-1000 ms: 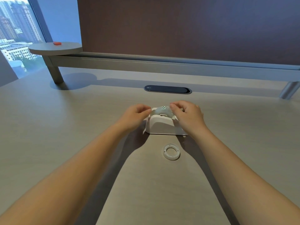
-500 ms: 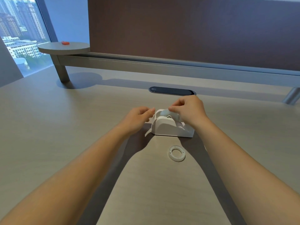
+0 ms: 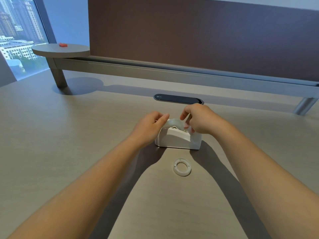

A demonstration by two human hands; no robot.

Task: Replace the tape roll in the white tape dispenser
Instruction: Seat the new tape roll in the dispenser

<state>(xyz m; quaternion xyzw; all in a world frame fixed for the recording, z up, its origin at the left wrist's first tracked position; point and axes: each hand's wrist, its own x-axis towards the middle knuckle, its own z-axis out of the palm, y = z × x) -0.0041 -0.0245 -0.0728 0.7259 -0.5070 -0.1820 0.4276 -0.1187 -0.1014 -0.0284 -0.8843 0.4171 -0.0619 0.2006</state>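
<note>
hands, two: left hand (image 3: 149,125) and right hand (image 3: 201,120) pinching one tape roll (image 3: 175,124), one white dispenser (image 3: 177,139), one loose ring (image 3: 181,167)

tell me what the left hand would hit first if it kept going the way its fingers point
Most likely the tape roll in the white tape dispenser: the left hand points right at it, fingertips about touching it, though depth is unclear.

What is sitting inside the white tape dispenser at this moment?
A pale, translucent tape roll sits in the top of the white tape dispenser, its upper arc showing between both hands. The dispenser's walls and the right hand cover its lower part and hub.
</note>
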